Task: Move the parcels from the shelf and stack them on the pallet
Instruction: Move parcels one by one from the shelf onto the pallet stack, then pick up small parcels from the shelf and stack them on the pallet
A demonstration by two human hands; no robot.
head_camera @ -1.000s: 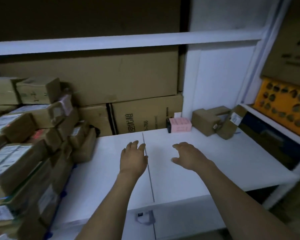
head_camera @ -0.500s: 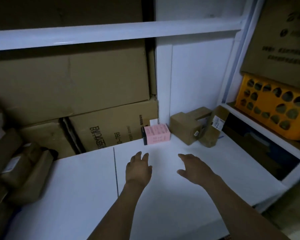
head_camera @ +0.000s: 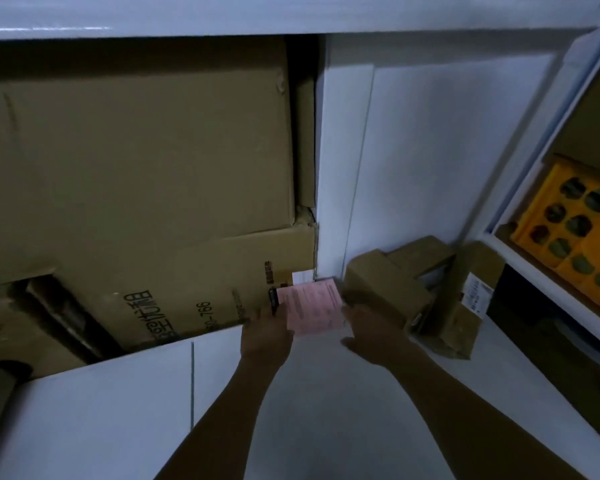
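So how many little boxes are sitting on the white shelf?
3. The pink box sits between both hands, a brown box is just right of it, and a labelled brown box leans further right. More may hide behind them.

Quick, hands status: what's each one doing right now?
Left hand: open, at the pink box's left side; grip cannot be told.
Right hand: open, at its right side.
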